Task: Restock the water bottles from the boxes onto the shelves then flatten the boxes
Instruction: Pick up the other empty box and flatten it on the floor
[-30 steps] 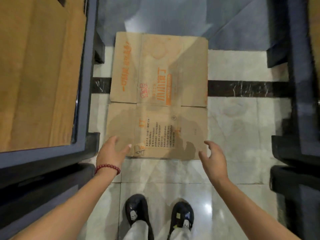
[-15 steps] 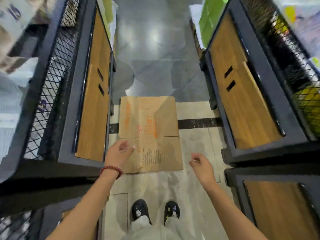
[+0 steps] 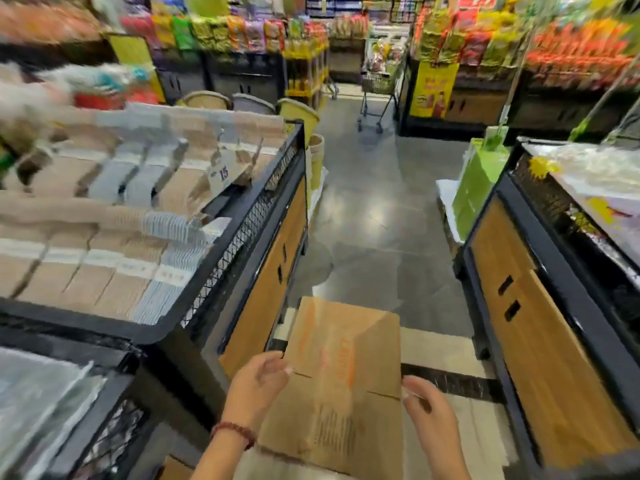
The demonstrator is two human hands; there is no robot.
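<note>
The flattened box (image 3: pixel 343 386) lay at six o'clock; both the left hand (image 3: pixel 258 386) and right hand (image 3: pixel 427 415) hovered loosely curled, pinching nothing (blurred). Stepping on the cardboard risked a slip.

Flattened cardboard box (image 3: pixel 343 386): brown, orange print on upper panel, block of small dark text on lower panel. Lies flat on aisle floor between two display stands, long axis running down aisle. Fold creases and flap slits visible across middle. Near end at bottom of view.
</note>
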